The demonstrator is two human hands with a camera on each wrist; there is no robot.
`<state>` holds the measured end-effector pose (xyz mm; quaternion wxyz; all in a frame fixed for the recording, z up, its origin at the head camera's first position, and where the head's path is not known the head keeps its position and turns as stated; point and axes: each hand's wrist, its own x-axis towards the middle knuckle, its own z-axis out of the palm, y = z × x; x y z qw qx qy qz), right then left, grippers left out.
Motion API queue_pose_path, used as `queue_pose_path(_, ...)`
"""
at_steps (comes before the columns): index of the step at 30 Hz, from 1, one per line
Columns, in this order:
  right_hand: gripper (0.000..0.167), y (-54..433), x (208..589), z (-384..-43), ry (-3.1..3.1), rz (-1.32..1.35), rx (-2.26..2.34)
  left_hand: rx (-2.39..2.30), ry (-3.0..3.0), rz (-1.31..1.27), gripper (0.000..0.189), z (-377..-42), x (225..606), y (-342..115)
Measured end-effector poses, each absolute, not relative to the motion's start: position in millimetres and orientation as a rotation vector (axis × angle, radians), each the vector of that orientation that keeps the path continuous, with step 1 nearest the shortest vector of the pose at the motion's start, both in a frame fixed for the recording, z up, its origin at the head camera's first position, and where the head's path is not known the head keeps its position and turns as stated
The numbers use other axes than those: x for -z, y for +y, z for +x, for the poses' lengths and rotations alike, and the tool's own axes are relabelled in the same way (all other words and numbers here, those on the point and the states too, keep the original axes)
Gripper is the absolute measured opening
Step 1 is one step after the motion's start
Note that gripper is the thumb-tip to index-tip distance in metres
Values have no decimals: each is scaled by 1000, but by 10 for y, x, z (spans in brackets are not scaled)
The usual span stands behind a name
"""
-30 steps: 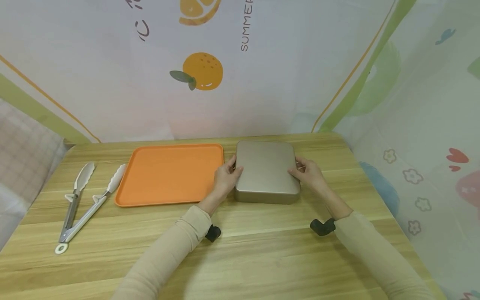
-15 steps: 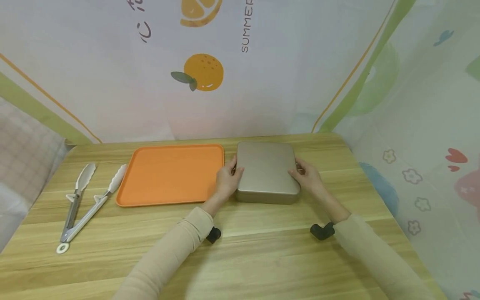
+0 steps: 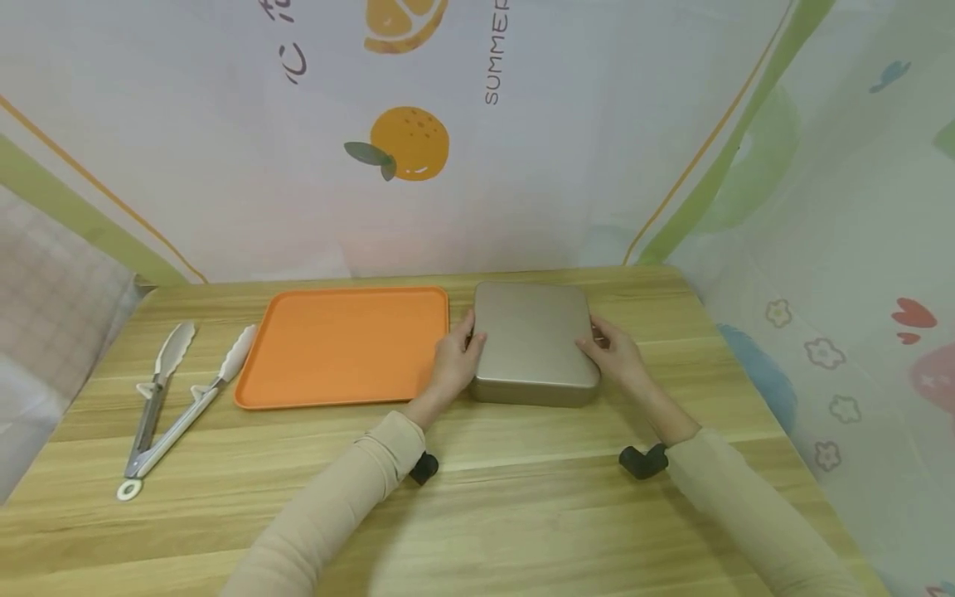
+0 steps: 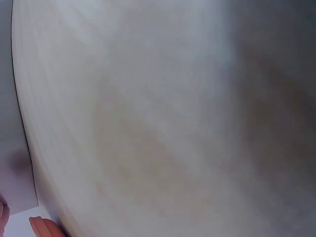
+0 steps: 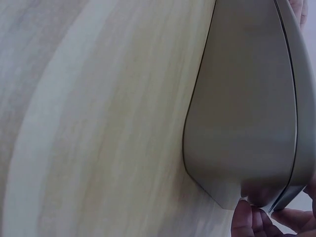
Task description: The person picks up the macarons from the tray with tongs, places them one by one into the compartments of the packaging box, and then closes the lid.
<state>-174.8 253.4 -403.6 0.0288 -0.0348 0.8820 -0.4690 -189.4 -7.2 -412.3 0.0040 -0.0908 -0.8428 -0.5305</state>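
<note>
A rectangular champagne-coloured metal box [image 3: 533, 336] with rounded corners stands on the wooden table. My left hand [image 3: 455, 361] holds its left side, thumb on the top edge and fingers along the wall. On the opposite side my right hand [image 3: 618, 358] grips it the same way. The right wrist view shows a thin seam running below the top of the metal box [image 5: 242, 98], like that of a lid, with fingertips [image 5: 242, 217] of the right hand right at the side near it. The left wrist view is mostly blurred tabletop, with the box [image 4: 15, 148] at its left edge.
An orange tray [image 3: 346, 348] lies just left of the box, partly behind my left hand. Further left are spread tongs [image 3: 175, 431] with pale scalloped tips. A printed curtain [image 3: 537, 182] hangs along the table's back edge. Black wrist pieces [image 3: 643, 462] sit at the cuffs.
Both hands keep their hold on the box, which stays in place on the table. The whole view has shifted very slightly to the left.
</note>
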Motion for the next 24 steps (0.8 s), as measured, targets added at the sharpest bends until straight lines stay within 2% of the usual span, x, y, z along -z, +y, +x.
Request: queue_pose_path(24,56,2530,4081,-1743,2714,-114,1469,1688,-2635,-356,51,-1869,4145,-101)
